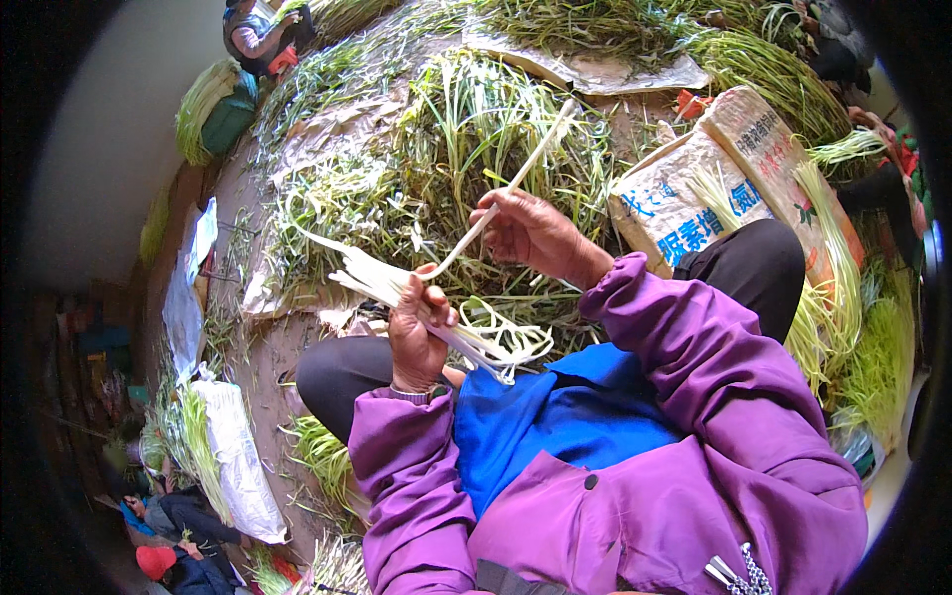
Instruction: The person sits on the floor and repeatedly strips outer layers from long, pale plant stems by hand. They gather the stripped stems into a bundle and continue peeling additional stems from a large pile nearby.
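Note:
My left hand (418, 331) is closed around a bundle of pale, stripped leafy stalks (375, 279), perhaps garlic shoots. Their thin, curling ends (513, 338) hang out over the blue cloth (550, 416) on my lap. With its fingertips my right hand (532, 234) pinches one long whitish stalk (537, 152), which slants up and away from me. The lower end of that stalk bends down to the fingers of my left hand. Beyond both hands lies a heap of loose green leaves and stems (476, 134). My right palm is partly hidden.
Printed sacks (669, 201) lie at my right knee with pale stalks (833, 230) on them. A white sack (234, 461) with stalks lies to the left. Other people sit at the upper left (256, 37), lower left (197, 513) and right edge (904, 178). Leaf litter covers much of the floor.

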### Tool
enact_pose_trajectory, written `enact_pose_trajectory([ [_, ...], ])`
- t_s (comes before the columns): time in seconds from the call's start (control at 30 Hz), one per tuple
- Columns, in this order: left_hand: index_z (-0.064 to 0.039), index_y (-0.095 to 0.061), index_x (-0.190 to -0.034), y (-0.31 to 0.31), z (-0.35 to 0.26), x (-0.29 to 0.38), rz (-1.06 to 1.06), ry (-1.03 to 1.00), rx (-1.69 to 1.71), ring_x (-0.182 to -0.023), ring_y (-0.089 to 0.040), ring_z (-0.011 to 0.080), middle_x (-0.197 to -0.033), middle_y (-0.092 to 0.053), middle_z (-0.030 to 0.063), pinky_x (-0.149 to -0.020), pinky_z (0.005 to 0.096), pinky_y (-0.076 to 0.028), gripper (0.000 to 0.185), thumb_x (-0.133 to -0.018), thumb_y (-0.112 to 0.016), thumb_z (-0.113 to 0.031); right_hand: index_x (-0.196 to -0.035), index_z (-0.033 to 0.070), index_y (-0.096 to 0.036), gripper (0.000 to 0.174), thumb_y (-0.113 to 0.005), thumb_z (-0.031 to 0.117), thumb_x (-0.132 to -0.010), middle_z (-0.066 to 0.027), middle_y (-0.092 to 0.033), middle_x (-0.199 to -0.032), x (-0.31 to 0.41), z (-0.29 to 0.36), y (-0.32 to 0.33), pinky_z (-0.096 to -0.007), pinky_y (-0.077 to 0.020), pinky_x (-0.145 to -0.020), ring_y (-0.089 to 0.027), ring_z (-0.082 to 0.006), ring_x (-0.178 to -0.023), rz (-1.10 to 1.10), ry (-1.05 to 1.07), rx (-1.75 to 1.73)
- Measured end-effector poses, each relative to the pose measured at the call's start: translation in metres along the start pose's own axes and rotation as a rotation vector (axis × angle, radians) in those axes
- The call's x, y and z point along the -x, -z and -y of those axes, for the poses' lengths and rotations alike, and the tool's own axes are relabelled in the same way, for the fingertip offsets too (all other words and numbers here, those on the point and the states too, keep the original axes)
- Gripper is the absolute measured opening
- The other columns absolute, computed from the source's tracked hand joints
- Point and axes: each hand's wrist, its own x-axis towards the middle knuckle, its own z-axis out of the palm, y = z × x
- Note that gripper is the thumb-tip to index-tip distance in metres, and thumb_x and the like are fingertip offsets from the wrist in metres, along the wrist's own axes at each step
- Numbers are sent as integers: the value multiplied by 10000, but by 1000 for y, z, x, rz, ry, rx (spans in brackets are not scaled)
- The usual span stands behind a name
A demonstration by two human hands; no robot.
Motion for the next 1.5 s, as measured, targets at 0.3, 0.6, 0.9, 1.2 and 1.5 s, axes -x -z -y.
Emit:
enact_pose_trajectory([
  [0.3,-57,-559,-985,21,-15,-10,-113,12,-15,-479,-392,74,-550,-422,-53,-491,256,-353,270,-924,-514,-316,-829,53,-579,227,-542,263,-904,-28,-611,-674,13,69,86,-230,-481,-481,-584,-94,-546,-484,344,581],
  [0.6,-84,-547,-1080,31,-33,-12,-333,-218,-26,-477,-401,53,-655,-516,-42,-458,221,-345,283,-888,-578,-290,-885,6,-607,262,-530,252,-843,-101,-626,-722,21,57,114,-337,-491,-582,-616,-185,-644,-678,2,1253],
  [0.9,-29,-600,-1053,-15,14,-21,-166,-21,-377,-473,-428,16,-795,-648,32,-420,160,-328,252,-852,-643,-174,-827,21,-588,233,-563,251,-803,-196,-591,-702,25,-47,-16,-435,-462,-617,-594,-373,-669,229,-22,1621],
  [1.2,-5,-616,-994,-14,15,-12,3,93,-332,-507,-471,52,-716,-623,41,-466,200,-381,297,-911,-549,-283,-1083,14,-579,309,-645,179,-830,-53,-632,-886,7,17,-16,-268,-483,-655,-583,-100,-761,-9,224,1174],
  [1.5,-17,-622,-954,-24,23,-8,137,269,-428,-511,-471,36,-675,-593,-5,-469,172,-359,317,-908,-543,-320,-811,31,-606,208,-580,218,-897,28,-535,-619,4,28,6,-207,-427,-527,-508,-49,-554,26,53,846],
])
